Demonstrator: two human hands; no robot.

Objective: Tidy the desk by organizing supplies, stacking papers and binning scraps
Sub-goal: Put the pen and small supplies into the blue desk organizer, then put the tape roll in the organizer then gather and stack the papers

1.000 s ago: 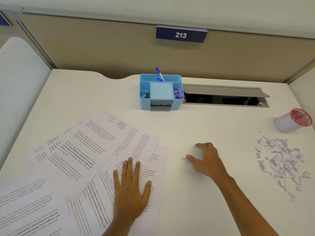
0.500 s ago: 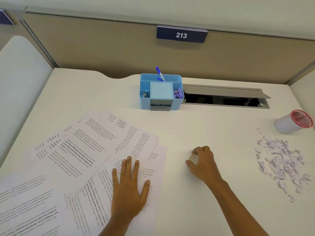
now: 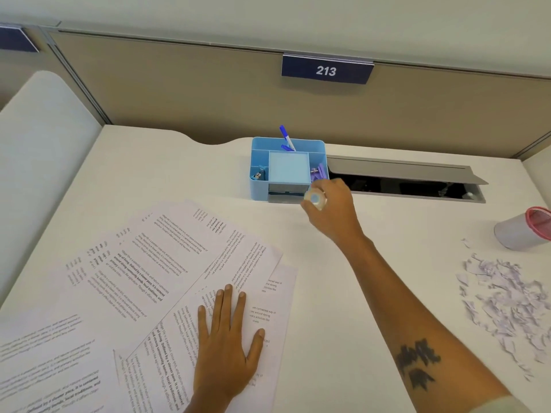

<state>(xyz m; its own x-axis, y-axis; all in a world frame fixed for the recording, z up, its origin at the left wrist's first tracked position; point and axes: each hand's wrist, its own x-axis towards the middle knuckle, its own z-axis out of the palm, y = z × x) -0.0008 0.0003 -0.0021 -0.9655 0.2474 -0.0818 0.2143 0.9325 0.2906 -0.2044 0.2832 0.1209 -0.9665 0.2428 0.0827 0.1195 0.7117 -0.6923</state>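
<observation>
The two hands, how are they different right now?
The left hand lies flat, fingers spread, on the printed papers; the right hand is raised, reaching out beside the blue organizer. The left hand holds nothing; the right hand grips a small round roll. Both are bare.

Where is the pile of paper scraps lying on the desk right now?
In the head view the paper scraps lie loose at the desk's far right, just in front of the tipped-over red-rimmed cup.
</observation>
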